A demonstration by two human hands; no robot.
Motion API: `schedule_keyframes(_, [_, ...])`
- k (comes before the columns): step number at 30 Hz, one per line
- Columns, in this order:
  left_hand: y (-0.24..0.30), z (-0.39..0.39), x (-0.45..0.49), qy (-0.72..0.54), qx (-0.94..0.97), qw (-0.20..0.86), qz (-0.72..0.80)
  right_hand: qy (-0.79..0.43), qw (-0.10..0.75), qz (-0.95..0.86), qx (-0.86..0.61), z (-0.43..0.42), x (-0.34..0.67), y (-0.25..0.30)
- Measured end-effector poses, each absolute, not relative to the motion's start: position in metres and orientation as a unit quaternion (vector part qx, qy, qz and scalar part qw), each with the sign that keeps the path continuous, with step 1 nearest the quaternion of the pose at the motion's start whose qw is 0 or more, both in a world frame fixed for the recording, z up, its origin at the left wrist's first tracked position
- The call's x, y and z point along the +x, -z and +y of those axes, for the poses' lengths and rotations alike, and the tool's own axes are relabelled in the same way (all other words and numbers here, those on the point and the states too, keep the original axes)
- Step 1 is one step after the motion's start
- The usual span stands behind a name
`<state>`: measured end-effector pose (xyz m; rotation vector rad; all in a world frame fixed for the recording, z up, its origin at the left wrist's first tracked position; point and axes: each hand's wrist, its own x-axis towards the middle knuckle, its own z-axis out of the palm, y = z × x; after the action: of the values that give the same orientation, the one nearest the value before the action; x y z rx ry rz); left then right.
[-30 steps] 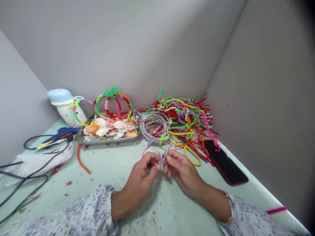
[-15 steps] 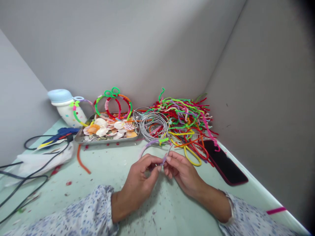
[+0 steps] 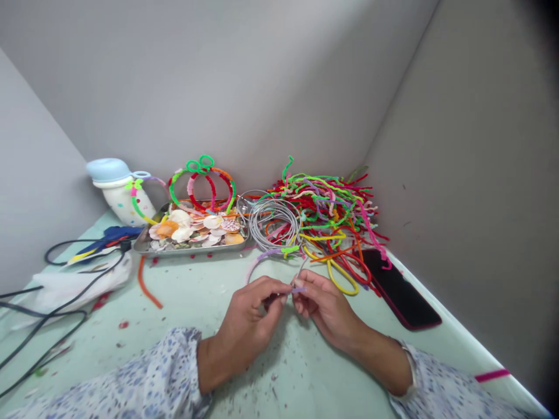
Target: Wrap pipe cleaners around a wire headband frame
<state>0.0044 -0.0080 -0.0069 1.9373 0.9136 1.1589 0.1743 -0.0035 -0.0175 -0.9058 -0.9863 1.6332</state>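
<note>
My left hand [image 3: 251,317] and my right hand [image 3: 325,305] meet at the table's middle, fingertips pinched on a lilac pipe cleaner [image 3: 298,288]. It is wound round the end of a thin metal headband [image 3: 266,256] that arcs away toward the back. A green piece sits on the band's far side. Both hands are closed on this piece.
A pile of coloured pipe cleaners [image 3: 327,209] and bare wire hoops [image 3: 273,221] lie behind. A metal tray of shells [image 3: 192,233], finished headbands [image 3: 203,180], a white-and-blue jug [image 3: 117,192], a black phone [image 3: 402,288], cables [image 3: 65,291] and an orange stem [image 3: 146,285] surround them.
The lilac end has been turned from upright to lying sideways between my fingertips. My hands stayed in place.
</note>
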Motion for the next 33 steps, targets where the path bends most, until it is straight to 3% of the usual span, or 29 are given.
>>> schedule_keyframes(5, [-0.0008,-0.0099,0.0062,-0.414,0.688,0.454,0.386,-0.655,0.486,-0.443,-0.372,-0.0035,0.175,0.0198])
schedule_keyframes(15, [0.005,-0.0025,0.0096,-0.351,0.65,0.532,0.413,-0.639,0.461,-0.479,-0.386,-0.0037,0.1768,0.0206])
schedule_keyframes(33, [0.0033,-0.0018,0.0094,-0.349,0.648,0.541,0.408,-0.639,0.455,-0.482,-0.391,-0.0043,0.1766,0.0196])
